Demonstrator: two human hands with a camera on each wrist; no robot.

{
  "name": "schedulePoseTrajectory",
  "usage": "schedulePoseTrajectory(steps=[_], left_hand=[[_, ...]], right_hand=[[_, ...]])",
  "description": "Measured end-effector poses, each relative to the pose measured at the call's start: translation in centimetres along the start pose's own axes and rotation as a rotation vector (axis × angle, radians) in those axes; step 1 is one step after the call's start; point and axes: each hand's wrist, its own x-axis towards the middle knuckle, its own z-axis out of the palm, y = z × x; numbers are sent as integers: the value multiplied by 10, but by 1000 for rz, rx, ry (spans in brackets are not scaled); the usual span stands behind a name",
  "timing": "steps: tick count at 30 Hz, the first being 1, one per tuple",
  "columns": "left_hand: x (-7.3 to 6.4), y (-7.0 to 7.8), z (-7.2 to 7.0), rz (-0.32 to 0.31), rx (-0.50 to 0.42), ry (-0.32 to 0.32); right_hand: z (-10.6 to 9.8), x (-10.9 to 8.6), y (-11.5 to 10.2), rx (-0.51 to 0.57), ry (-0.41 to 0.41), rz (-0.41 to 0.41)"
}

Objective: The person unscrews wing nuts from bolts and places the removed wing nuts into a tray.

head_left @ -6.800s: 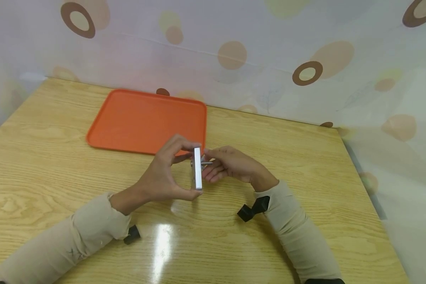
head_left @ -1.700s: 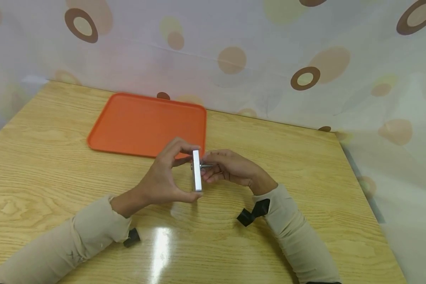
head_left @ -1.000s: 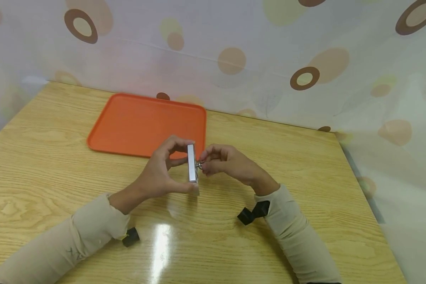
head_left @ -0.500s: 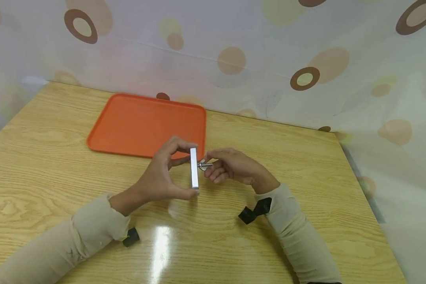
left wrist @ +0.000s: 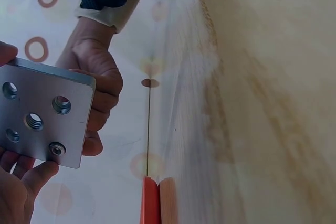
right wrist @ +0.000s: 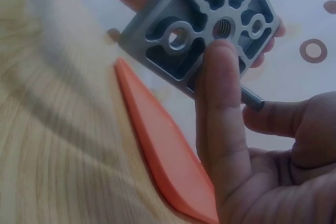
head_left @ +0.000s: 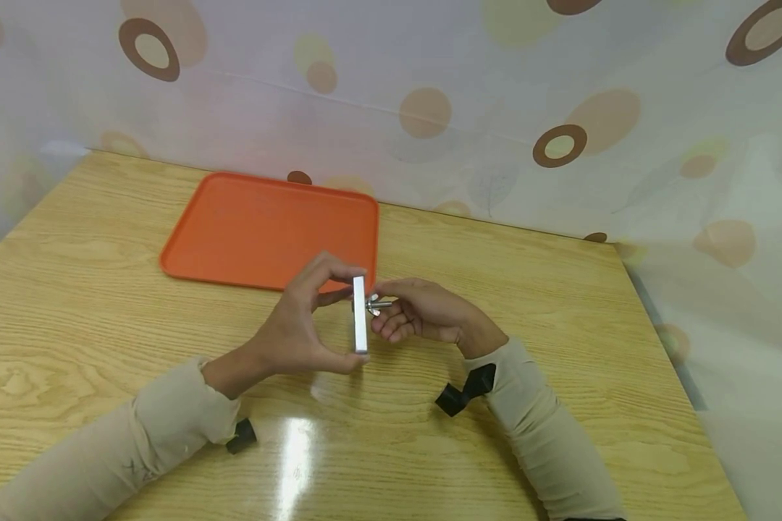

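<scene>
My left hand (head_left: 300, 325) grips a square metal plate (head_left: 360, 315) by its opposite edges and holds it upright above the table. In the left wrist view the plate's flat face has several holes, and a round socket bolt head (left wrist: 58, 149) sits in one corner. The bolt's threaded shank (right wrist: 253, 99) sticks out of the ribbed side. A wing nut (head_left: 374, 305) is on that shank close to the plate. Beside it, my right hand (head_left: 430, 307) has a fingertip at the upper wing, pinching nothing visibly. From the right wrist, a straight finger hides the nut.
An orange tray (head_left: 270, 228) lies behind the hands on the wooden table (head_left: 528, 289). A patterned sheet (head_left: 365, 94) hangs along the table's back and right sides. Black wrist mounts (head_left: 467, 389) project from the sleeves.
The right fingers have repeatedly moved around the wing nut, closing on it and easing off; its wings now show at another angle. The plate tilted briefly and is upright again, held by the left hand.
</scene>
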Motion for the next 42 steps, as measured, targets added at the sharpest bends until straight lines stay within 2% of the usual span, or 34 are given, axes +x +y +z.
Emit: schedulePoseTrajectory(steps=[15, 23, 30, 42], left_hand=[[0, 1, 1, 11, 21, -7], [0, 0, 0, -30, 11, 0], [0, 1, -1, -61, -20, 11], [1, 0, -1, -71, -22, 23]], right_hand=[[1, 0, -1, -19, -11, -36], [1, -1, -2, -151, 25, -135], [3, -2, -2, -229, 47, -184], [6, -6, -2, -366, 73, -282]])
